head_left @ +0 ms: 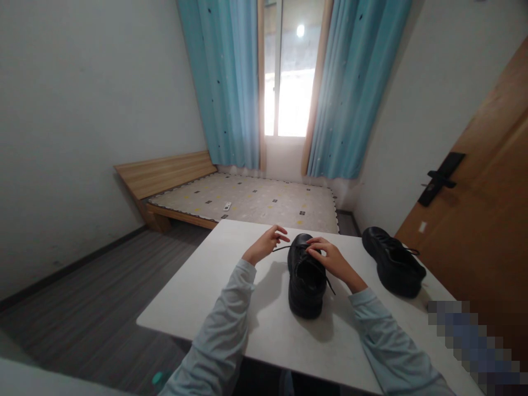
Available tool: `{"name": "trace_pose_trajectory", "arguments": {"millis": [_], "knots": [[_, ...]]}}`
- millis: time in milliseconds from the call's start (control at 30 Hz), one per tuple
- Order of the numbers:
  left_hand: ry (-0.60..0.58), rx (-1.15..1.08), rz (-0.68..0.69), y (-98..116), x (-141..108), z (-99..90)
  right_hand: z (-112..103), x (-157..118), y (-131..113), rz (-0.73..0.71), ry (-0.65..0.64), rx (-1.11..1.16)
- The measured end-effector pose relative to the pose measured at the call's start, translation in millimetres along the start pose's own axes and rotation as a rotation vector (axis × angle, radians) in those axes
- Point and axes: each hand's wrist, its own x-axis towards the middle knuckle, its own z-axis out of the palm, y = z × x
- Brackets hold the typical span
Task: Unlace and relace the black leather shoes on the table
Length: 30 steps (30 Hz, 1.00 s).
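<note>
A black lace-up shoe (306, 291) stands upright on the white table (198, 286), its toe pointing away from me and its opening towards me. My left hand (266, 245) is just left of the toe, its fingers apart and partly bent. One shoelace (281, 248) runs out from the shoe to the edge of that hand, without visibly being gripped. Over the lacing, my right hand (328, 257) has its bent fingers and thumb closed at the laces, hiding part of them. The other lace end dangles down the shoe's right side.
A second black shoe (394, 264) rests near the table's right edge, beside a wooden door (474, 220). Beyond the table is a bed (247, 198) with a small white object (227, 206) on it. Blue curtains (231, 82) flank the window. A blurred patch covers the lower right.
</note>
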Motion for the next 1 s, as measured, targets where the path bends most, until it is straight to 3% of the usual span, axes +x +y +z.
{"name": "trace_pose_trajectory", "arguments": {"millis": [200,433,733,1000], "knots": [[-0.168,-0.168,0.024,2.3,2.8,10.1,3.3,1.2,2.1,0.019,0.010,0.028],[-0.082,-0.051,-0.015,0.3,2.4,15.7,5.3,3.2,-2.4,0.060,-0.001,0.060],[-0.023,0.233,0.119,7.9,2.9,17.0,10.1,6.2,1.5,0.116,0.004,0.115],[-0.050,0.122,0.081,5.5,4.6,23.0,7.9,5.9,-1.4,0.132,-0.030,0.117]]}}
